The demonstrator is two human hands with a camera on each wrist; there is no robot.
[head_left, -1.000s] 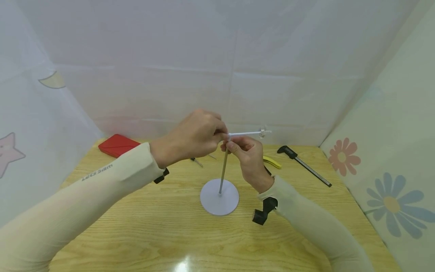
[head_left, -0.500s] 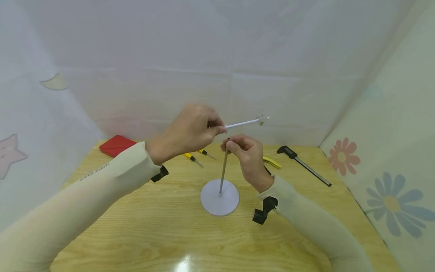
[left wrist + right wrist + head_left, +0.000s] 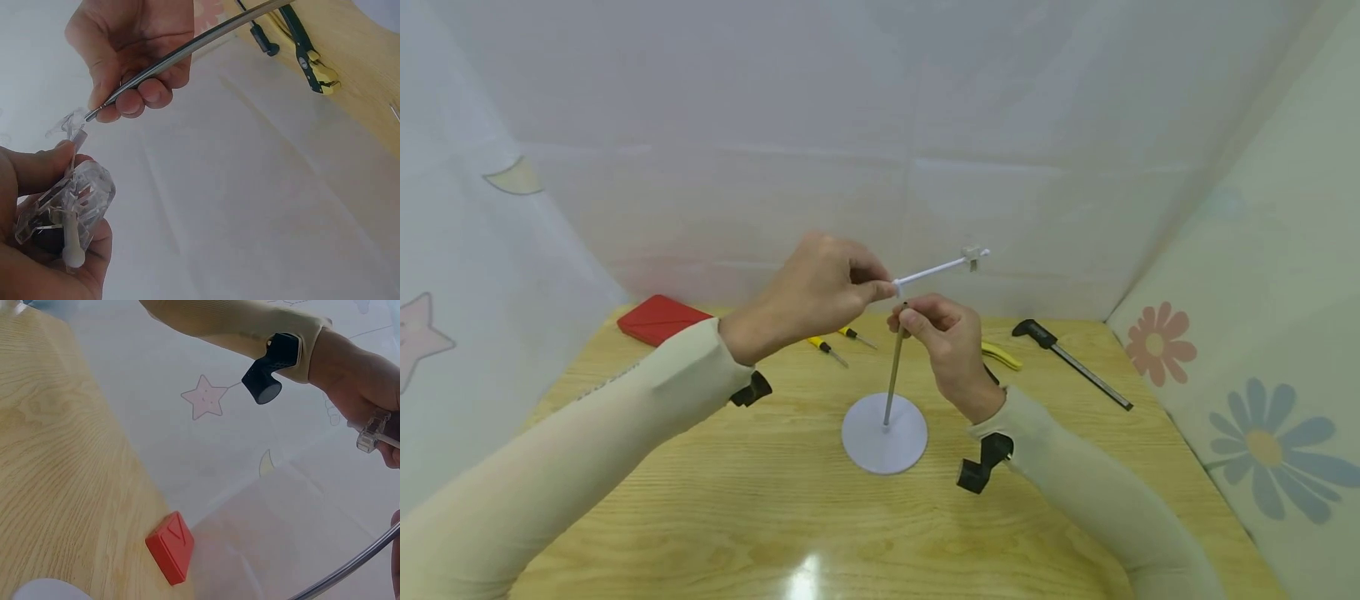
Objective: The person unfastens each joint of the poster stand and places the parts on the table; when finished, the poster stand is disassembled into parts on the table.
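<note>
A thin metal rod (image 3: 892,367) stands upright in a round pale base (image 3: 883,437) on the wooden table (image 3: 715,500). My right hand (image 3: 907,317) pinches the rod's top end. My left hand (image 3: 882,287) pinches one end of a white stick (image 3: 928,271), held just above and apart from the rod tip, slanting up to the right. A small clear plastic piece (image 3: 973,253) sits at the stick's far end. In the left wrist view a clear plastic clip (image 3: 75,197) lies in my left fingers, and the right hand (image 3: 109,109) holds the metal rod (image 3: 187,47).
A red case (image 3: 658,319) lies at the back left. Two yellow-handled screwdrivers (image 3: 827,350) lie behind the base. Yellow pliers (image 3: 1002,357) and a black caliper (image 3: 1071,364) lie at the back right. White cloth walls close in the table on three sides.
My left hand has lifted the white stick up off the top of the metal rod and tilted its far end higher. The right hand has stayed on the rod.
</note>
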